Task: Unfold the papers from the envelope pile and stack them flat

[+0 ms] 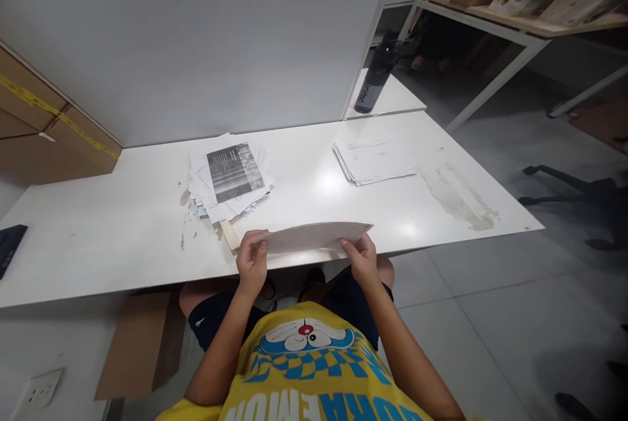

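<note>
A sheet of paper (307,238) spans the space between my two hands, tilted and slightly curved above the table's front edge. My left hand (252,261) pinches its left end with the thumb on the near side. At the right end, my right hand (362,256) grips it the same way. Beyond my left hand lies a messy paper pile (201,179) with a dark printed sheet (235,171) on top. A small pale wooden block (229,236) sits just past my left fingers. Farther right is a neater stack of white paper (377,159).
The white table (304,146) meets a grey partition (235,42) at the back. A dark bottle (377,74) stands at the back right. Cardboard boxes (73,140) are at the left, near a black object (10,248). Brownish stains (461,202) mark the right side.
</note>
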`<state>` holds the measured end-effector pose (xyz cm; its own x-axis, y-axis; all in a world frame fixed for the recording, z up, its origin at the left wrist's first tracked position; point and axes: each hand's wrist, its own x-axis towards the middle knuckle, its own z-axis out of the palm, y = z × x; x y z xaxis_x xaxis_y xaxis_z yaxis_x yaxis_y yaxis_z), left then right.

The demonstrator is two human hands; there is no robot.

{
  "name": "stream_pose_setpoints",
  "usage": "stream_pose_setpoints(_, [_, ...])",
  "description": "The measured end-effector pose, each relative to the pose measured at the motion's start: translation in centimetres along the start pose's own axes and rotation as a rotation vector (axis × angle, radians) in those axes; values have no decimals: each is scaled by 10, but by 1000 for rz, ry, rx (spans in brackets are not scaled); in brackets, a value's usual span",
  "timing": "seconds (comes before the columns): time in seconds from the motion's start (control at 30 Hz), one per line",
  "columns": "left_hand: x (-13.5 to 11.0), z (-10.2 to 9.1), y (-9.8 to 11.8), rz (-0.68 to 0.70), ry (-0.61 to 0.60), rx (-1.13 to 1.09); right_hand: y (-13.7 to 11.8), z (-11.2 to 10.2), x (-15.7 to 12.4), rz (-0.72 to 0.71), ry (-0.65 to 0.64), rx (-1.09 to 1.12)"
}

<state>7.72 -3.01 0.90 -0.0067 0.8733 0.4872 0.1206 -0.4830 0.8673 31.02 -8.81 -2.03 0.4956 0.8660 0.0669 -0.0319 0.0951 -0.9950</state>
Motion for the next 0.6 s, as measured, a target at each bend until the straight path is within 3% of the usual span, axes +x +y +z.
stream_pose_setpoints(0.1, [-4,6,-5,-48,-6,63,10,-3,0,-14,10,33])
stream_pose_setpoints(0.2, [-9,9,-10,-188,114,123,12,-7,4,-26,-5,72])
stream_pose_setpoints(0.3, [-13,8,-8,-184,201,96,11,-10,9,18,-25,49])
stream_pose_setpoints(0.47, [-10,3,14,-236,74,64,7,-8,12,61,-37,-23])
stream_pose_setpoints(0.6, [-9,-7,41,-278,68,129,-11,-10,5,91,-114,-60])
